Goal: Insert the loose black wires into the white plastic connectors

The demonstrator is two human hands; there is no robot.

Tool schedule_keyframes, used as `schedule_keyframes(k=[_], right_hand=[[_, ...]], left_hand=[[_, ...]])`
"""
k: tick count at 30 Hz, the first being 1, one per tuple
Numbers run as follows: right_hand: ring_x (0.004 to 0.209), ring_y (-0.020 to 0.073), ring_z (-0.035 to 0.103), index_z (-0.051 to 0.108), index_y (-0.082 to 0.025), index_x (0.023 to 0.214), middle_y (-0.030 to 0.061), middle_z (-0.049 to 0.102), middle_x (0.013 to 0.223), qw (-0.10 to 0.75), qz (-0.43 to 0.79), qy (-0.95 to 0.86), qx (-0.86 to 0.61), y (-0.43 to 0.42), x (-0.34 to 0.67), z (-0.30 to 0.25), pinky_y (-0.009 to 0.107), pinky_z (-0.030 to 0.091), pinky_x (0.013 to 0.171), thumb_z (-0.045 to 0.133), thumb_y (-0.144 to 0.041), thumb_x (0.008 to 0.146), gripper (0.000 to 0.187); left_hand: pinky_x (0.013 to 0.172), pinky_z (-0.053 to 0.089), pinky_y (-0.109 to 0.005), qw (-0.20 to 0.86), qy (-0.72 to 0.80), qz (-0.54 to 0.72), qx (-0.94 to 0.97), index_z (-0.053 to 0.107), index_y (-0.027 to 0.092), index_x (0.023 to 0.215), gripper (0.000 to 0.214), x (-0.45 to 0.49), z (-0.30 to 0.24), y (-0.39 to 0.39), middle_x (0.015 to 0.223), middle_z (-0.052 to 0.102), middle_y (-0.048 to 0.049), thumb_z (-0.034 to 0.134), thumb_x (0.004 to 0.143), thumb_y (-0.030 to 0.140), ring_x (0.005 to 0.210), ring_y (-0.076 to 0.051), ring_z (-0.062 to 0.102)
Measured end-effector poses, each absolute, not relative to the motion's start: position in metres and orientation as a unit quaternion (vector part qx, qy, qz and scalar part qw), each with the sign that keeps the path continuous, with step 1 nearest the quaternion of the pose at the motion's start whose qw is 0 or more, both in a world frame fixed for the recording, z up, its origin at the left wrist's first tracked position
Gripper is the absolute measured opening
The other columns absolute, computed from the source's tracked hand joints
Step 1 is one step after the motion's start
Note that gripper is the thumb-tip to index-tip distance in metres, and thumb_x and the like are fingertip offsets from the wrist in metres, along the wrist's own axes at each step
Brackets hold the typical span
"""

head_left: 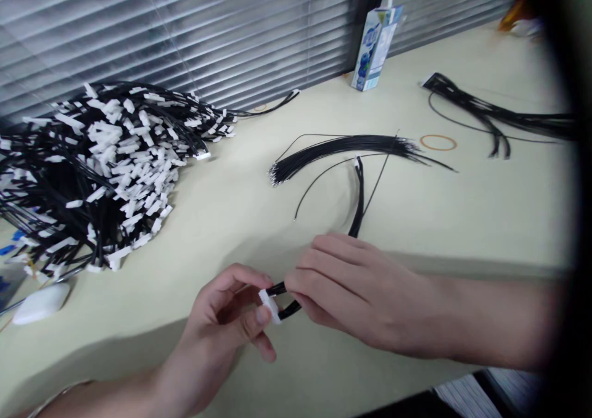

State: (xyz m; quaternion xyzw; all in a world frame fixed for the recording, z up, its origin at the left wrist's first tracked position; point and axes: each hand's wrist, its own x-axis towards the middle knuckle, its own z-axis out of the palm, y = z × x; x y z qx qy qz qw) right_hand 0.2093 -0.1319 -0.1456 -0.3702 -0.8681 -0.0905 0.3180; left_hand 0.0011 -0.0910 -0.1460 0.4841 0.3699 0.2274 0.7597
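Observation:
A white plastic connector sits between the thumb and fingers of my left hand, which is closed on it. Two short runs of black wire leave its right side and pass into my right hand. The right hand's fingers are wrapped round those wires, hiding their middle. Beyond my knuckles the black wire bundle comes out again and curves up to a small white end piece on the table.
Left, a big heap of black cables with white connectors. Loose black wires lie ahead, near a rubber band. A drink carton stands by the blinds. More cables lie right; a white case lies left.

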Motion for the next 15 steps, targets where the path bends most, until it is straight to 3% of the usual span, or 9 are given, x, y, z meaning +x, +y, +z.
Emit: schedule_keyframes(k=[7, 15], right_hand=[[0.069, 0.0148, 0.041, 0.059, -0.010, 0.085, 0.0042, 0.055, 0.076, 0.307, -0.051, -0.877, -0.366, -0.131, 0.211, -0.149, 0.029, 0.038, 0.065, 0.047, -0.008, 0.087, 0.012], [0.068, 0.0141, 0.042, 0.061, -0.009, 0.083, 0.0034, 0.058, 0.073, 0.351, -0.034, -0.865, -0.358, -0.129, 0.207, -0.158, 0.028, 0.041, 0.067, 0.047, -0.011, 0.090, 0.016]], left_hand=[[0.048, 0.053, -0.013, 0.751, 0.370, 0.223, 0.500, 0.065, 0.025, 0.091, 0.015, 0.000, -0.148, -0.092, 0.079, 0.054, 0.0010, 0.068, 0.078, 0.019, 0.066, -0.009, 0.052], [0.050, 0.055, -0.016, 0.743, 0.359, 0.229, 0.516, 0.068, 0.027, 0.088, 0.016, 0.001, -0.151, -0.092, 0.088, 0.058, 0.0012, 0.070, 0.076, 0.016, 0.070, -0.009, 0.056]])
